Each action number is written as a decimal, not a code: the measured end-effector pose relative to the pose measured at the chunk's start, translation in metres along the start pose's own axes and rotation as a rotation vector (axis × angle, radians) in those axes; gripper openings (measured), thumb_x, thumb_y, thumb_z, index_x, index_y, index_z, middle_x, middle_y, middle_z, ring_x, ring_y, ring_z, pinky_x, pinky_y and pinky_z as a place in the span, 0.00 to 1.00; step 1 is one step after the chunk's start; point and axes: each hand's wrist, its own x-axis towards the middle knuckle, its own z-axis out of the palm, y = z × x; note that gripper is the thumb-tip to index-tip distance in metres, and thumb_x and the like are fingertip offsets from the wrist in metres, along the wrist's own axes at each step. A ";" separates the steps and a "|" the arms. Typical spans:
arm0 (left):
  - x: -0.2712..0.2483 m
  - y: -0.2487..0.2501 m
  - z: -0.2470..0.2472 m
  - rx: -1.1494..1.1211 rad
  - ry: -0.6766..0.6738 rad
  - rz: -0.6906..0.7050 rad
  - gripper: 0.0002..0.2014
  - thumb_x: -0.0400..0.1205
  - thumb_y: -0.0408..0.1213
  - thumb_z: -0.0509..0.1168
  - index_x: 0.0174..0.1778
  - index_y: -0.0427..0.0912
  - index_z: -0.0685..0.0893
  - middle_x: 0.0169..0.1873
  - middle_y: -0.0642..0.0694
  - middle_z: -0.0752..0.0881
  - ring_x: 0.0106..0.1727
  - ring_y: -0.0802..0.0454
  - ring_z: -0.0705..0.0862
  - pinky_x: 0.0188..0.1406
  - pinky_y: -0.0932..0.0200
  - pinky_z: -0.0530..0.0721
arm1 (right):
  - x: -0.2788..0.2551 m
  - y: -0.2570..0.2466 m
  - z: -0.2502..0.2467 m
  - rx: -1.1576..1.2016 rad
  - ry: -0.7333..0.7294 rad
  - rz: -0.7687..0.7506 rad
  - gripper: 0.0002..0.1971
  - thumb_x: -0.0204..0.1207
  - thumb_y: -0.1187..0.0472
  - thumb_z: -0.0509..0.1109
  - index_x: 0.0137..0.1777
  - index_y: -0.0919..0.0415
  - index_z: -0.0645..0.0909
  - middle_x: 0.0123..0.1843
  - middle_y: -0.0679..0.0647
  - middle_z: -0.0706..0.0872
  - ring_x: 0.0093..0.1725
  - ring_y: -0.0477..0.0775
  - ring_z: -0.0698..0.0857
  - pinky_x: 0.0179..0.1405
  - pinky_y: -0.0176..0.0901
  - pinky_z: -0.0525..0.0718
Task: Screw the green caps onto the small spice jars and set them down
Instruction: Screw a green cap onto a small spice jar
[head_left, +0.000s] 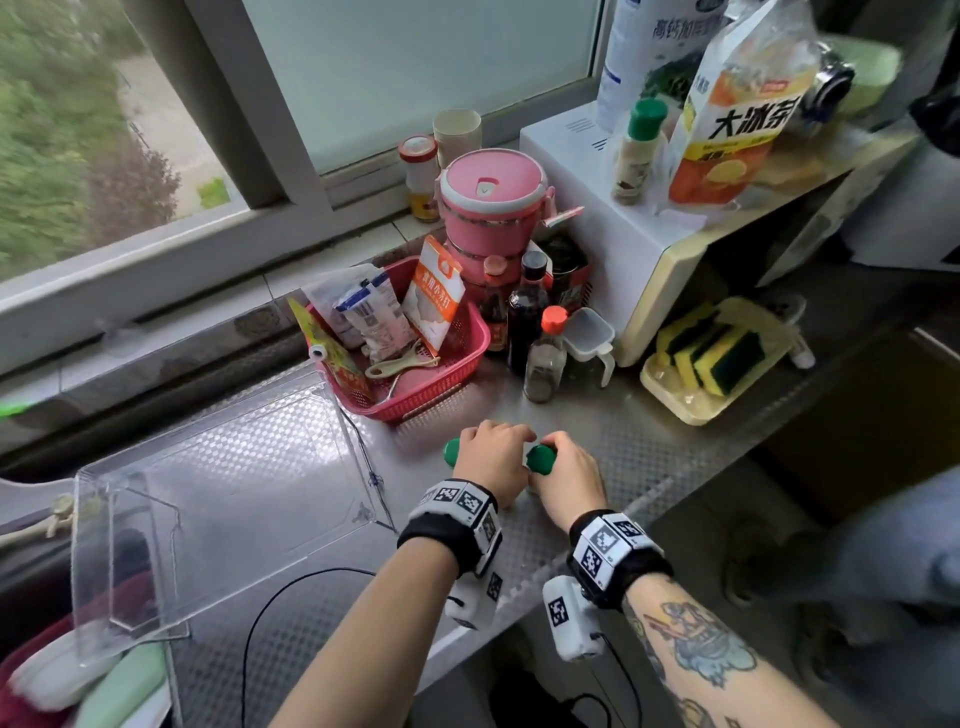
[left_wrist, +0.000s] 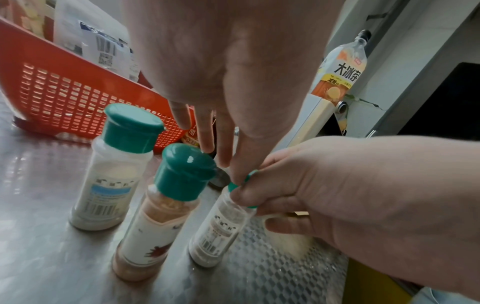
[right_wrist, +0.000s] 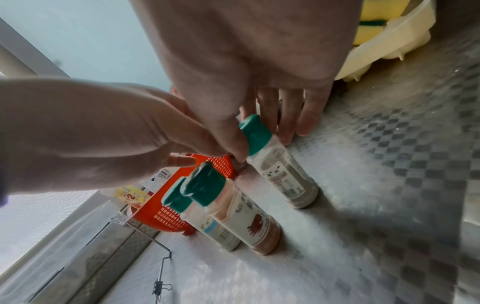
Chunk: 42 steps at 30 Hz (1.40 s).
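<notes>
Three small spice jars with green caps stand upright on the steel counter (left_wrist: 39, 236). The white-powder jar (left_wrist: 106, 185) is at the left and the orange chili jar (left_wrist: 155, 226) stands beside it; nothing holds either. My right hand (left_wrist: 249, 202) pinches the green cap (right_wrist: 255, 133) of the third jar (left_wrist: 218, 230) between thumb and fingers. My left hand (left_wrist: 233, 170) reaches down from above with fairly straight fingers, and one fingertip touches that same cap. In the head view my left hand (head_left: 493, 452) and right hand (head_left: 558, 460) meet over the green cap (head_left: 540, 460), hiding the jar bodies.
A red basket (head_left: 441, 384) of packets stands just behind the jars, with sauce bottles (head_left: 543, 358) to its right. A cream tray (head_left: 670, 400) of sponges lies at the right. A clear plastic bin (head_left: 208, 493) lies at the left. The counter edge (head_left: 524, 587) runs under my wrists.
</notes>
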 end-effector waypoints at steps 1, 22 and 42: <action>0.000 0.002 -0.002 -0.013 0.001 0.004 0.23 0.76 0.36 0.63 0.68 0.53 0.79 0.64 0.48 0.86 0.68 0.44 0.77 0.66 0.47 0.68 | -0.001 0.000 -0.001 0.007 0.005 -0.005 0.18 0.72 0.62 0.72 0.62 0.56 0.79 0.60 0.58 0.88 0.60 0.61 0.85 0.49 0.45 0.78; -0.096 -0.101 -0.175 -0.450 0.485 0.027 0.13 0.78 0.27 0.66 0.58 0.39 0.86 0.50 0.46 0.90 0.46 0.55 0.87 0.44 0.76 0.83 | -0.065 -0.208 -0.031 0.166 -0.040 -0.482 0.19 0.68 0.63 0.75 0.59 0.59 0.80 0.51 0.54 0.88 0.53 0.56 0.86 0.52 0.43 0.82; -0.090 -0.203 -0.158 -0.460 0.425 -0.358 0.13 0.77 0.35 0.67 0.58 0.41 0.84 0.55 0.44 0.89 0.53 0.50 0.85 0.53 0.59 0.80 | -0.025 -0.275 0.076 -0.138 -0.282 -0.542 0.22 0.67 0.70 0.74 0.61 0.55 0.79 0.58 0.56 0.87 0.56 0.57 0.85 0.50 0.44 0.83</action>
